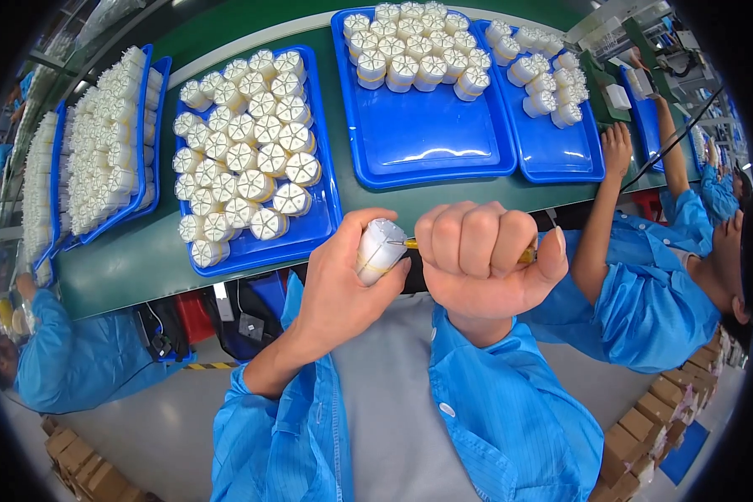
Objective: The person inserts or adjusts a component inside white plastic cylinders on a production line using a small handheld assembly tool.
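Between the thumb and fingers of my left hand [336, 289] is a white cylindrical part [375, 261] with a thin yellow band, its segmented end tilted up. My right hand [485, 259] is closed in a fist around a slim yellow-handled screwdriver [411, 243]. The screwdriver's thin metal tip touches the upper end of the white part, and most of its handle is hidden by my fingers. Both hands are over the near edge of the green table [385, 197].
A blue tray [325, 201] full of similar white parts lies ahead to the left. Another blue tray [427, 142] and a third blue tray [560, 155] hold more parts. Loaded blue trays [147, 125] stand far left. Co-workers in blue sit either side; one's hand [617, 151] rests near the third tray.
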`<state>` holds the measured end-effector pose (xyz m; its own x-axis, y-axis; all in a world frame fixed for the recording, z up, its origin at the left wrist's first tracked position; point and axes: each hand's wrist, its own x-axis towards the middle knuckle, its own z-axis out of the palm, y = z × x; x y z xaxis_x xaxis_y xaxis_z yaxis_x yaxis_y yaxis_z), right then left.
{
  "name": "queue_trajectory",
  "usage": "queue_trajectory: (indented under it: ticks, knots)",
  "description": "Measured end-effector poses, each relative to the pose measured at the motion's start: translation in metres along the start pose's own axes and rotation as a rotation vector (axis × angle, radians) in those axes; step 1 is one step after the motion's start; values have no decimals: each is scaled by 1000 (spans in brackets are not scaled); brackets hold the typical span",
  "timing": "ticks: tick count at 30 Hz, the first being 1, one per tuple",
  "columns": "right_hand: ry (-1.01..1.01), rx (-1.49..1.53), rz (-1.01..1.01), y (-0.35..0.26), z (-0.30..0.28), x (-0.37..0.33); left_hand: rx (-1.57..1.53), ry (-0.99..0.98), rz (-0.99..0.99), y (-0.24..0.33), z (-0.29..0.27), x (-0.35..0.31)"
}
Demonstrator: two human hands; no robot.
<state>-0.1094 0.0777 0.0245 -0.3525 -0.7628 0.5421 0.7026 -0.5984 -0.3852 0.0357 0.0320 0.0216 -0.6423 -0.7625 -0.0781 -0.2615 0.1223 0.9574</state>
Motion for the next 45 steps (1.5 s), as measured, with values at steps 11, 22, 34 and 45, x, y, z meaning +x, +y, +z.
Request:
queue_trajectory:
  ticks: [11, 22, 34, 45]
  knots:
    - [100, 36, 144, 8, -7, 0, 261, 95, 191, -12, 1, 3]
    - [124, 223, 153, 3, -14, 5, 69, 17, 163, -5, -2, 1]
    - [-15, 50, -40, -4, -1, 1, -186, 49, 76, -4, 3, -3]
    - [15, -17, 120, 0, -6, -3, 180, 95, 151, -8, 3, 0]
